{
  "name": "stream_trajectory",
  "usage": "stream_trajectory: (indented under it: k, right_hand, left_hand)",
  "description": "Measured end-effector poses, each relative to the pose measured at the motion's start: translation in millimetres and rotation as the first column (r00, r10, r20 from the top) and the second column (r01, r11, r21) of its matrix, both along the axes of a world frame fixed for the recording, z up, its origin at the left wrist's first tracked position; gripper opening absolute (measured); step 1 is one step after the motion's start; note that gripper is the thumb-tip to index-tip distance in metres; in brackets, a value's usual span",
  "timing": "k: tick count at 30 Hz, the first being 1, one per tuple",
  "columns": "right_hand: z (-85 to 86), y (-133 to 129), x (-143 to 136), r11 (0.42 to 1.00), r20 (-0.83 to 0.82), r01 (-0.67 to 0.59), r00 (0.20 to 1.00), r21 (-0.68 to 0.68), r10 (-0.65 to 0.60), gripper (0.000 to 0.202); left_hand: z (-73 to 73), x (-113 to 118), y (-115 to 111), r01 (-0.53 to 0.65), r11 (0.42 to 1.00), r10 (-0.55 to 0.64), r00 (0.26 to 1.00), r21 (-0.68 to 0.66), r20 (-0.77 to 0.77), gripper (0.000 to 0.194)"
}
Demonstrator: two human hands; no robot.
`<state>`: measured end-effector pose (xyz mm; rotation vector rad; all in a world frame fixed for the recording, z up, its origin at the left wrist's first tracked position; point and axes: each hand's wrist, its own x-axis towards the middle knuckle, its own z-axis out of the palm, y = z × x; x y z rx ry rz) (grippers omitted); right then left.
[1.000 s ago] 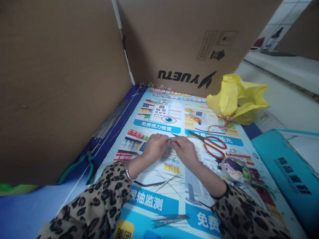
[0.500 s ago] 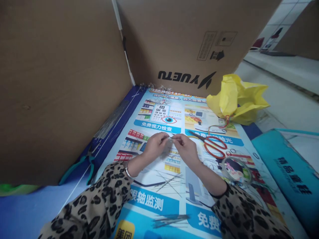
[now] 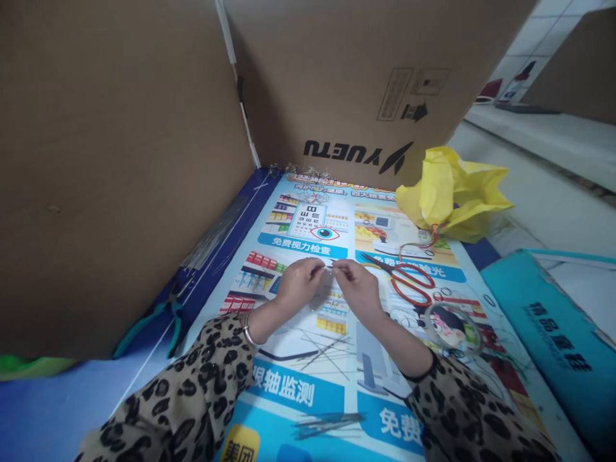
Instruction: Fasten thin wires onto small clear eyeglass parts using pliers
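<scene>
My left hand (image 3: 299, 282) and my right hand (image 3: 359, 287) meet over the middle of a printed poster, fingertips pinched close together. A small, thin piece runs between them, too small to name, and a faint clear strand hangs beneath. Below the hands, several thin dark wires (image 3: 327, 351) lie crossed on the poster. A denser bundle of wires (image 3: 330, 425) rests nearer to me. Right of my right hand are orange-handled scissors (image 3: 412, 284) with their blades slightly apart. Farther right lies a clear round coil (image 3: 453, 328).
Teal-handled pliers (image 3: 174, 313) lie at the left, near long thin wires (image 3: 214, 234). Cardboard walls (image 3: 120, 160) stand at the left and back. A crumpled yellow bag (image 3: 447, 192) and a turquoise box (image 3: 539, 321) are at the right. Small wire pieces (image 3: 312, 173) lie at the back.
The view has shifted slightly, so things at the right appear a little farther left. Both hands keep nearly the same pinched pose, with a slight shift at the fingertips.
</scene>
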<state>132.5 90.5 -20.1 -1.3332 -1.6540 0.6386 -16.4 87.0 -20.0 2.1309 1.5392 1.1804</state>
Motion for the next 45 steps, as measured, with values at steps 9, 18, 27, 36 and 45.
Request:
stream_trajectory:
  k: [9, 18, 27, 36, 45]
  right_hand:
    - [-8.1, 4.3, 4.0, 0.983, 0.134, -0.063, 0.99, 0.174, 0.039, 0.017]
    - [-2.4, 1.5, 2.9, 0.964, 0.244, -0.106, 0.969, 0.245, 0.045, 0.016]
    - [-0.2, -0.4, 1.6, 0.983, 0.227, -0.054, 0.974, 0.177, 0.012, 0.013]
    - [-0.2, 0.4, 2.8, 0.952, 0.311, -0.162, 0.948, 0.26, 0.076, 0.02]
    - [2.3, -0.3, 2.3, 0.918, 0.374, -0.23, 0.922, 0.323, 0.099, 0.025]
  left_hand:
    - [-0.8, -2.0, 2.0, 0.056, 0.994, -0.049, 0.996, 0.098, -0.067, 0.017]
    - [1.0, -1.8, 1.4, 0.091, 0.981, -0.067, 0.988, 0.174, -0.141, 0.018]
    - [2.0, -1.2, 0.2, 0.08, 0.979, -0.046, 0.983, 0.185, -0.179, 0.017]
    - [6.4, -1.4, -2.8, 0.108, 0.983, -0.066, 0.963, 0.15, -0.26, 0.023]
    - [9.6, -1.5, -6.1, 0.101, 0.983, -0.048, 0.946, 0.15, -0.321, 0.024]
